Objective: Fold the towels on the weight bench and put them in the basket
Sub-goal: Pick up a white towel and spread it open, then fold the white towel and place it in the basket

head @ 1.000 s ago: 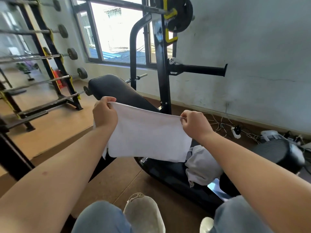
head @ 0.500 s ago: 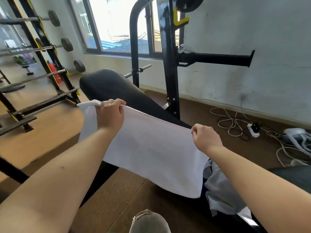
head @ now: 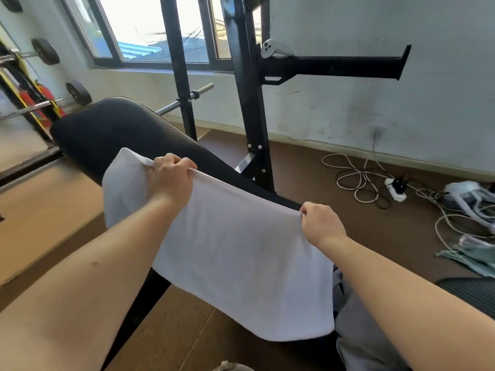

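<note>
A gym room is seen with a brown floor (head: 308,167), a scuffed pale wall (head: 348,108) on the far right and a dark-framed window (head: 150,30) at the far side. A black padded weight bench (head: 115,129) is set slantwise from far left to near right, and a black steel rack upright (head: 249,108) stands just behind it. A white rectangular towel (head: 241,261) is held up in the air, spread wide in front of the bench pad. Its top edge is gripped by the left hand (head: 171,180), whose fingers are curled over the hem some way in from the left corner, so that a loose end of cloth is left hanging to the left of that hand. The right top corner is pinched by the right hand (head: 321,223), with fingers curled tight on the hem. The hands are kept well apart, the left one farther away and higher, and the edge between them is drawn nearly taut. The towel hangs down from both hands. A crumpled grey cloth (head: 356,333) lies near and to the right, partly hidden by the towel and the right forearm. Tangled white cables (head: 356,180) and a white power strip (head: 396,190) lie on the floor at the right, and barbells on a rack (head: 51,103) are seen at the far left.
</note>
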Available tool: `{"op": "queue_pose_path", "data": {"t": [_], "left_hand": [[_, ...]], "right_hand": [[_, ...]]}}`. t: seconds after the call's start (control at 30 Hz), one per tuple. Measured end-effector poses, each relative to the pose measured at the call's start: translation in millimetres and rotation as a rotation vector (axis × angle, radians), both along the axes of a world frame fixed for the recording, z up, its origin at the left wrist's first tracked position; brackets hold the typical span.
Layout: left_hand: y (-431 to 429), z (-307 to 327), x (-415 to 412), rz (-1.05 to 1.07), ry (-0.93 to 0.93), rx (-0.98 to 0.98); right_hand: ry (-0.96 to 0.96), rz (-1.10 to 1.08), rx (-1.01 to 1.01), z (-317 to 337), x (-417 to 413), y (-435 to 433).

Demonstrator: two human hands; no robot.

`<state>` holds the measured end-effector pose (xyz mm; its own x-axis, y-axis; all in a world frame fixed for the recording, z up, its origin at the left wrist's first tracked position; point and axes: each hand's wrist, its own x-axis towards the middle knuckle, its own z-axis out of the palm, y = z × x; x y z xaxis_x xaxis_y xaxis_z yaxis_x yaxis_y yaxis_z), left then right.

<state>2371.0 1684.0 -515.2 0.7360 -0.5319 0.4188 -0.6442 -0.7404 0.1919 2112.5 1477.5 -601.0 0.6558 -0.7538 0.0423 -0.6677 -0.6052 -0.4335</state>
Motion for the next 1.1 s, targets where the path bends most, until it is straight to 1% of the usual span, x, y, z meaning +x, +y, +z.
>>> {"op": "queue_pose_path", "data": {"t": [0.13, 0.2, 0.27, 0.33, 0.4, 0.43, 0.5, 0.57, 0.63, 0.7, 0.77, 1.1], "left_hand": [[-35.1, 1.1, 15.2, -0.103, 0.021, 0.074], [-47.0, 0.1, 19.1, -0.173, 0.027, 0.052], [-51.8, 1.4, 18.9, -0.221, -0.008, 0.014], [-51.2, 4.9, 14.0, -0.197, -0.093, -0.004], [-48.2, 8.6, 2.6, -0.125, -0.159, 0.014], [-47.0, 9.8, -5.2, -0.075, -0.154, 0.054], [-45.0, 8.4, -20.5, 0.054, -0.090, 0.234], [-42.1, 1.8, -27.6, 0.140, -0.008, 0.440], [-39.4, -6.0, -24.9, 0.147, 0.052, 0.547], [-38.0, -10.1, -20.3, 0.142, 0.060, 0.586], [-40.8, -11.0, -16.1, 0.143, 0.046, 0.599], [-69.3, -6.9, 10.7, 0.058, -0.074, 0.664]], "right_hand": [[0.039, -0.063, 0.031, -14.7, 1.8, -20.9], [0.051, -0.077, 0.041, -19.4, 1.1, -26.6], [0.050, -0.066, 0.015, -21.3, 0.1, -25.6], [0.031, -0.034, -0.044, -22.8, -0.1, -19.2], [-0.066, 0.014, -0.082, -21.1, 0.9, -7.6], [-0.118, 0.070, -0.097, -18.3, 2.6, -0.6], [-0.150, 0.224, -0.103, -13.1, 9.7, 13.5], [-0.077, 0.339, -0.061, -9.3, 20.5, 26.9], [0.055, 0.374, 0.012, -9.9, 30.8, 35.0], [0.149, 0.369, 0.113, -14.3, 37.1, 37.1], [0.173, 0.355, 0.144, -20.8, 40.0, 34.3], [0.116, 0.277, 0.120, -33.2, 51.2, 12.7]]}}
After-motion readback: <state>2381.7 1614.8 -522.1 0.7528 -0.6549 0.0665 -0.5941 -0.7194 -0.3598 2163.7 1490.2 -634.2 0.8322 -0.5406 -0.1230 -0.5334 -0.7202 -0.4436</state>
